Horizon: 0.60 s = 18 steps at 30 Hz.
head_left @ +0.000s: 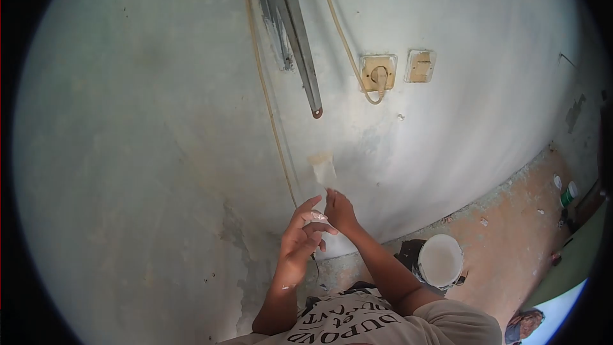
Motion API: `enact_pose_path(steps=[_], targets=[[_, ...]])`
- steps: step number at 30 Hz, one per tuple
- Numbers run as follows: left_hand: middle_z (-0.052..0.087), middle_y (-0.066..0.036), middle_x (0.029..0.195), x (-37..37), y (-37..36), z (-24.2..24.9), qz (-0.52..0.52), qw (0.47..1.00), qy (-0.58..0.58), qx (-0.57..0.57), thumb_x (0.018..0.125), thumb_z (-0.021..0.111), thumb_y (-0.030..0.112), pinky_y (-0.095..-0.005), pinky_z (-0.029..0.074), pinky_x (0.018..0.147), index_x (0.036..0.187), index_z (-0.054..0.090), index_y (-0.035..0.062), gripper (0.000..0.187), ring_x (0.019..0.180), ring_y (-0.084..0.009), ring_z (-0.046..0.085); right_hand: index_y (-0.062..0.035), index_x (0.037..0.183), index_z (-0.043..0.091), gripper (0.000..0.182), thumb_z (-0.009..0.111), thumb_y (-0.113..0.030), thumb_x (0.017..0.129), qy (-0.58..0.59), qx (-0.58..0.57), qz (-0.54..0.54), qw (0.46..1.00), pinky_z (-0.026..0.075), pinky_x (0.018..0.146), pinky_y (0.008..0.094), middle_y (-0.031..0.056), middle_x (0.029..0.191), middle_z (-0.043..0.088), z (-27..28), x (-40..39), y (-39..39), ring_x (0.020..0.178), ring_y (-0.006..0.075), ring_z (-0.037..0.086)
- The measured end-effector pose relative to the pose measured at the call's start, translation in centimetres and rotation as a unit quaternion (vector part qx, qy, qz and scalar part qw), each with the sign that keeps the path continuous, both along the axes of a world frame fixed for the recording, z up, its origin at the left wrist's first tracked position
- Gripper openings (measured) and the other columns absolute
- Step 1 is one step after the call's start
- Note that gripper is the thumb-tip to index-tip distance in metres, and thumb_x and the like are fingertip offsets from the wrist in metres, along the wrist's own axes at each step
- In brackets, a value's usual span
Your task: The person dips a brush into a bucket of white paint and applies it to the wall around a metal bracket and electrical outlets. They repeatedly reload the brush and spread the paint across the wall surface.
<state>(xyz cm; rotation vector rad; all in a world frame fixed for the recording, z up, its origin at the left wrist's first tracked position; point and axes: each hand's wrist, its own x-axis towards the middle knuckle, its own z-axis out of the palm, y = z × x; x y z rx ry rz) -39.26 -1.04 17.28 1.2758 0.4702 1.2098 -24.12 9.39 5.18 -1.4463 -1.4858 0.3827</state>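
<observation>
My right hand (pixel 341 211) is closed around the thin handle of a flat, wide-headed tool (pixel 324 170), held close to the wall. The tool's head is whitish with a yellowish far edge, and whether it is a brush or a scraper I cannot tell. Just left of that hand, my left hand (pixel 302 233) is raised with its fingers apart and partly bent. White smears mark its fingers and wrist. Both hands are in front of the pale, patchy wall (pixel 159 121), below a metal bracket (pixel 300 45).
A cable (pixel 268 99) hangs down the wall by the bracket. To the right are a socket (pixel 378 75) with a plug in it and a switch (pixel 421 66). On the reddish floor (pixel 491 243) stands a white bucket (pixel 440 260); a green-and-white container (pixel 568 194) lies farther right.
</observation>
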Motion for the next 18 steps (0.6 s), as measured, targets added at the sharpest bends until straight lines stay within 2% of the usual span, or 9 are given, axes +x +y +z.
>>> enact_pose_path(steps=[3,5,6,8,9,11,12,14,18], targets=[[0.034,-0.017,0.155,-0.2,0.1,0.0,0.007,1.000,0.001,0.009,0.089,0.046,-0.003,-0.0286,0.046,0.069,0.124,0.055,0.0053,0.037,0.102,-0.0235,0.067,0.0017,0.094,0.059,0.036,0.040,-0.027,0.105,0.001,-0.117,0.019,0.993,0.051,0.072,0.0533,0.0255,0.079,0.065,-0.7,0.9,-1.8,0.077,0.0455,0.064],[0.034,-0.017,0.155,-0.1,0.0,0.3,0.008,1.000,-0.002,0.009,0.089,0.045,-0.004,-0.0286,0.046,0.069,0.124,0.055,0.0054,0.037,0.101,-0.0236,0.067,0.0041,0.094,0.061,0.037,0.043,-0.027,0.103,0.218,-0.334,0.030,0.916,0.053,0.068,0.0461,0.0219,0.075,0.065,5.0,0.8,-4.5,0.070,0.0345,0.066],[0.034,-0.017,0.155,-0.1,0.1,0.4,0.009,1.000,-0.005,0.013,0.089,0.045,-0.004,-0.0286,0.046,0.069,0.124,0.055,0.0054,0.037,0.101,-0.0236,0.067,0.0041,0.094,0.061,0.037,0.043,-0.027,0.103,0.215,-0.331,0.031,0.918,0.053,0.068,0.0461,0.0219,0.075,0.065,6.2,0.9,-4.6,0.070,0.0345,0.066],[0.034,-0.018,0.155,0.0,0.0,0.5,-0.009,1.000,-0.004,0.026,0.089,0.044,-0.005,-0.0291,0.047,0.069,0.124,0.055,0.0052,0.038,0.103,-0.0236,0.067,0.0073,0.100,0.064,0.039,0.046,-0.028,0.102,0.277,-0.289,0.070,0.914,0.053,0.063,0.0361,0.0201,0.075,0.066,7.8,1.2,-4.7,0.067,0.0249,0.066],[0.034,-0.018,0.155,0.1,-0.1,0.6,-0.010,1.000,-0.005,0.027,0.089,0.044,-0.005,-0.0291,0.047,0.069,0.124,0.055,0.0052,0.038,0.103,-0.0236,0.067,0.0073,0.100,0.064,0.039,0.046,-0.028,0.102,0.276,-0.288,0.069,0.914,0.053,0.063,0.0361,0.0201,0.075,0.066,8.7,1.5,-4.7,0.067,0.0249,0.066],[0.033,-0.018,0.155,0.3,-0.2,0.8,-0.019,0.999,-0.013,0.026,0.087,0.043,-0.007,-0.0291,0.047,0.069,0.123,0.054,0.0052,0.040,0.104,-0.0239,0.066,0.0081,0.112,0.063,0.033,0.052,-0.021,0.099,0.169,-0.106,0.085,0.976,0.050,0.059,0.0315,0.0199,0.077,0.067,10.4,2.0,-4.5,0.063,0.0234,0.065],[0.033,-0.018,0.155,0.2,-0.2,0.9,-0.021,0.999,-0.012,0.030,0.087,0.043,-0.007,-0.0291,0.047,0.069,0.123,0.054,0.0052,0.040,0.104,-0.0239,0.066,0.0081,0.112,0.063,0.033,0.052,-0.021,0.099,0.170,-0.102,0.084,0.977,0.050,0.059,0.0315,0.0199,0.077,0.067,11.6,2.0,-4.7,0.063,0.0234,0.065],[0.034,-0.018,0.155,0.1,-0.3,0.9,-0.022,0.999,-0.005,0.022,0.086,0.042,-0.008,-0.0290,0.048,0.070,0.124,0.054,0.0052,0.042,0.105,-0.0246,0.065,0.0049,0.120,0.063,0.028,0.049,-0.009,0.100,0.080,0.097,0.047,0.991,0.041,0.054,0.0224,0.0023,0.068,0.055,14.2,1.9,-5.8,0.057,0.0073,0.047],[0.034,-0.018,0.154,-0.3,-0.2,0.6,-0.016,0.999,-0.014,0.035,0.084,0.041,-0.008,-0.0287,0.048,0.070,0.124,0.055,0.0051,0.044,0.104,-0.0251,0.065,0.0063,0.125,0.063,0.031,0.056,-0.003,0.096,0.065,0.125,0.028,0.990,0.046,0.059,0.0283,0.0141,0.079,0.068,17.8,3.5,-8.6,0.064,0.0166,0.061]])
